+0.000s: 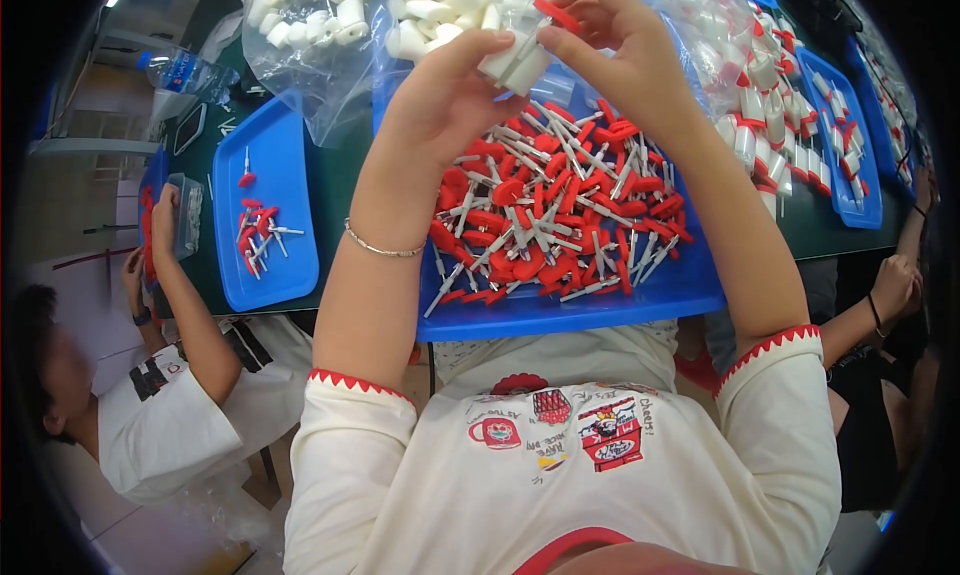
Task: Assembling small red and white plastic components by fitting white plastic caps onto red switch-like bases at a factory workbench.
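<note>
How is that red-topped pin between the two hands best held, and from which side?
Probably by the red disc, from the right, where the right hand pinches it: that is its broad end. The pale shaft slants down-left toward the white piece in the left hand, which leaves less room there.

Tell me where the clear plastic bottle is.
In the head view, the bottle lies at the upper left, left of a bag of white pieces and above a blue tray.
</note>
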Tool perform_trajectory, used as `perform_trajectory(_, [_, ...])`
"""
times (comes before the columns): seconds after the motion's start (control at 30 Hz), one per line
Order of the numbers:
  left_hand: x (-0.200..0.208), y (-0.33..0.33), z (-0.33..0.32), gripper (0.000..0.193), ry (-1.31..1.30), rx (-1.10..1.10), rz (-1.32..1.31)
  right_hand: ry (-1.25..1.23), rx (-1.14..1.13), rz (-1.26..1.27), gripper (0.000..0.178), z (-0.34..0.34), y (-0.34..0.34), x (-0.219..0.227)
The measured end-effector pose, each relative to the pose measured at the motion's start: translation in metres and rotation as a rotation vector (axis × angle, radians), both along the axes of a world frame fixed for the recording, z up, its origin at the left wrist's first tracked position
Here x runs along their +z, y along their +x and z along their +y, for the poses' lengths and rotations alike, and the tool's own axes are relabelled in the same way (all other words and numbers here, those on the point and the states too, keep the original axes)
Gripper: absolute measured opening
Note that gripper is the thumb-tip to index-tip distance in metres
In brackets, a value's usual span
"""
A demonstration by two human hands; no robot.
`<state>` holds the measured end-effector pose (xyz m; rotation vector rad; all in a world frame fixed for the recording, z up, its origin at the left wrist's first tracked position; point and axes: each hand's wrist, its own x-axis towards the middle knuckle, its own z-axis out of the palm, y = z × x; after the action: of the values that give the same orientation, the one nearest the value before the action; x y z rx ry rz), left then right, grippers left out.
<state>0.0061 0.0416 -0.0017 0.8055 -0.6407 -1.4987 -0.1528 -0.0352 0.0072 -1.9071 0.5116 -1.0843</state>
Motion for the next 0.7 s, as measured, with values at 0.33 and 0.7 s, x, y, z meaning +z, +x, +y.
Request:
perform_trajectory(0.33, [0.010,-0.015,0.000,0.022,0.096,0.033,0.069,0.122,0.144,0.093,0.018,-0.005,-0.009,-0.002])
perform_trajectory(0.7, [0.002,-0.010,-0.002,0.020,0.051,0.079,0.029,0.370,0.248,0.157,0.024,-0.011,-0.008,0.002])
